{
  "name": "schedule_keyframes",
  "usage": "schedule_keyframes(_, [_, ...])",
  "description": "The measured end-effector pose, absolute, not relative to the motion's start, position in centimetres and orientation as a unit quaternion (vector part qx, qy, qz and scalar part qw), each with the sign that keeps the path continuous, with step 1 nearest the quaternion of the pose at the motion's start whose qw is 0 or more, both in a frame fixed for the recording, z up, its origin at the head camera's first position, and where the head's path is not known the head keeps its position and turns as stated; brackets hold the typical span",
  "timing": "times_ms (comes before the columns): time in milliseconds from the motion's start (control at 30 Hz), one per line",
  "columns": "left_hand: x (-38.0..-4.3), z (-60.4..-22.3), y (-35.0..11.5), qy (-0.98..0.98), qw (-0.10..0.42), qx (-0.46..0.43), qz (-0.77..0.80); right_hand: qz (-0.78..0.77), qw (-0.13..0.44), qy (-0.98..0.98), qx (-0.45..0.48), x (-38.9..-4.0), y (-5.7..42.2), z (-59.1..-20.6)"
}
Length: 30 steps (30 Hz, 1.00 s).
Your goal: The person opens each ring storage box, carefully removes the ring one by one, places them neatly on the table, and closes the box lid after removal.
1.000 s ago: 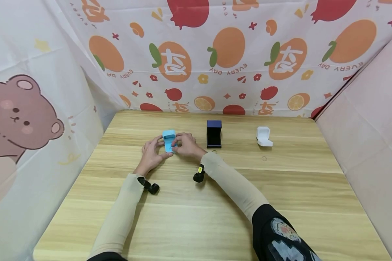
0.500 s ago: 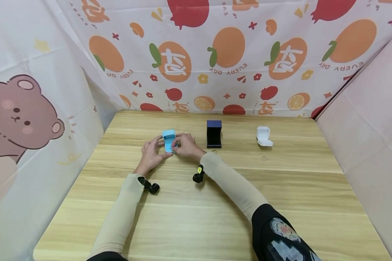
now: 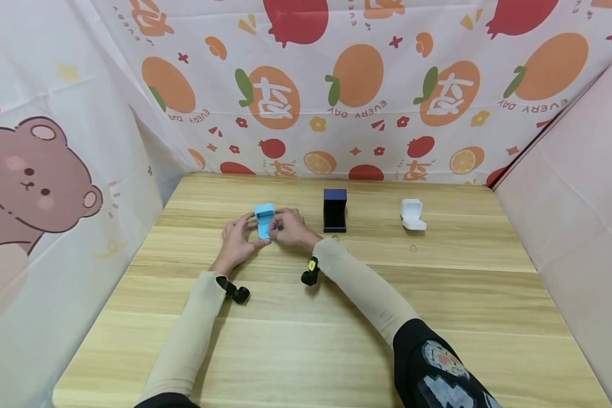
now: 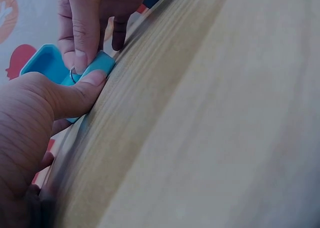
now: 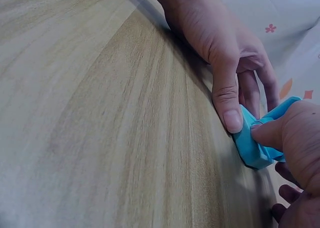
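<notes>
A light blue ring box [image 3: 264, 211] stands with its lid up on the wooden table, left of the middle. My left hand [image 3: 237, 242] holds it from the left, thumb on the front edge and fingers along the side and back. From the other side my right hand [image 3: 292, 229] reaches into the box. In the left wrist view its thumb and fingers pinch a thin silver ring [image 4: 72, 75] at the box's cushion. The ring's lower part is hidden in the box and behind the left thumb.
Right of the hands stands a dark blue ring box [image 3: 335, 211], lid up, with a thin ring [image 3: 335, 238] in front, close to the right wrist. Farther right, an upright-lidded white ring box [image 3: 412, 215] has another ring [image 3: 413, 248] before it. A patterned cloth [image 3: 316, 136] hangs behind.
Both hands keep their places at the light blue box, with barely any movement of the right fingers. The head view has shifted very slightly.
</notes>
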<state>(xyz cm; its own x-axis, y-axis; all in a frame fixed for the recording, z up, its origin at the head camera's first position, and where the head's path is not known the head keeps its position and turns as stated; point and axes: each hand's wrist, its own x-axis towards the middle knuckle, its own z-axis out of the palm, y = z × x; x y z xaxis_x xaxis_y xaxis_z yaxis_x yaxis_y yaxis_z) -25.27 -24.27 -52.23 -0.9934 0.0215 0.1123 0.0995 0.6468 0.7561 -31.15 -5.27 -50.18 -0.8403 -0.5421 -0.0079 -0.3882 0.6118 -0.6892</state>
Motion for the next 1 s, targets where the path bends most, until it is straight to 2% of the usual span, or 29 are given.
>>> schedule_keyframes(1000, [-25.62,-51.9,-24.33,-0.912,0.038,-0.03,-0.407,-0.379,0.104,0.88,-0.265,-31.6,-5.16,-49.88])
